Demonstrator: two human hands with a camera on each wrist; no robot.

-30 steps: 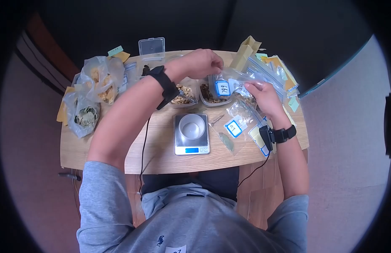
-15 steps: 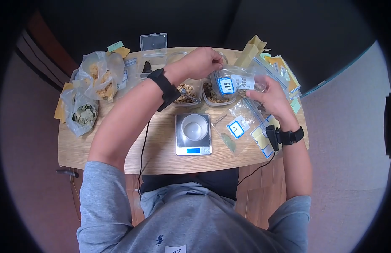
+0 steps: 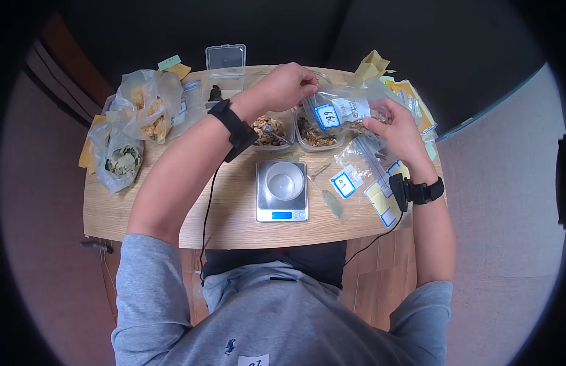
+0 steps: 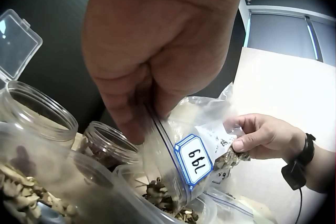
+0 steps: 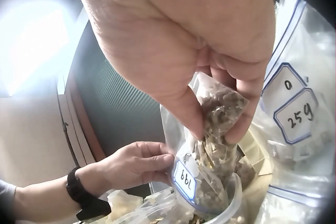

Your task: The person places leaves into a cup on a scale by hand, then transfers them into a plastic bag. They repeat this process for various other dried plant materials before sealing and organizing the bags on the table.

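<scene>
A clear zip bag (image 3: 350, 108) with a blue-bordered label and dried plant bits is tilted over the right-hand plastic tub (image 3: 320, 148), its mouth end toward the tub. My left hand (image 3: 289, 87) pinches the bag's edge by the zip, thumb against fingers. At the other end my right hand (image 3: 401, 131) grips the bag's bottom; its thumb and fingers squeeze the bits (image 5: 212, 150) through the plastic. Inside the tub, tan and brown bits (image 4: 185, 215) lie under the bag's mouth. A second tub (image 3: 272, 148) of pale slices stands to the left with a spoon (image 3: 277, 135) in it.
A digital scale (image 3: 263, 183) carries a round white bowl (image 3: 284, 182) nearer the body. Flat bags and a labelled packet (image 3: 344, 183) lie at right, beside more zip bags and envelopes (image 3: 417, 104). Plastic bags of dried material (image 3: 123, 160) fill the left side. Clear jars (image 4: 44, 116) stand behind.
My right hand has shifted from the bag's edge to around its bottom and raised that end. Lighter bits now cover the dark contents of the right-hand tub. The left hand keeps its pinch.
</scene>
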